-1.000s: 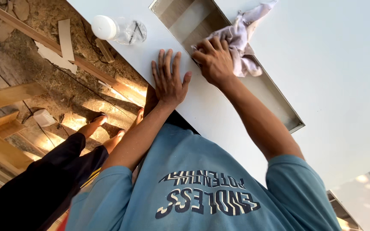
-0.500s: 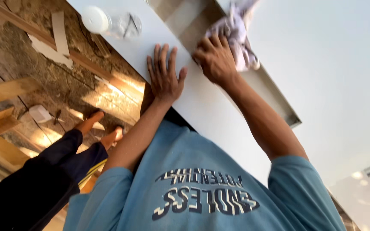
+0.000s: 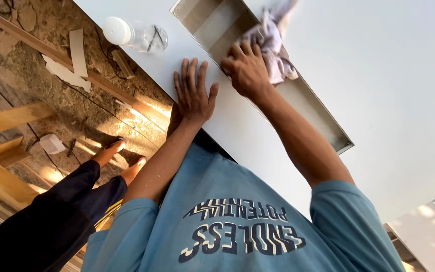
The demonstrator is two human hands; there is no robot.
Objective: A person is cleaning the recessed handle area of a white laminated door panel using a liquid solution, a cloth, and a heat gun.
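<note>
My left hand (image 3: 193,95) lies flat, fingers spread, on a white panel (image 3: 393,90) near its edge. Just to its right, my right hand (image 3: 247,70) grips a crumpled pale lilac cloth (image 3: 274,43). The hand presses the cloth into a long, shallow grey recess (image 3: 318,116) set into the panel. Both forearms reach up from my blue printed shirt (image 3: 227,221) at the bottom of the view.
A clear plastic bottle with a white cap (image 3: 134,34) lies on the panel's far left corner. Below the panel edge are a stone-patterned floor, wooden planks (image 3: 6,118), scraps, and a small white object (image 3: 51,143). Dark-trousered legs with bare feet (image 3: 76,191) stand at the left.
My right hand has shifted the cloth slightly within the recess. My left hand stays flat in the same spot. The view has moved a little.
</note>
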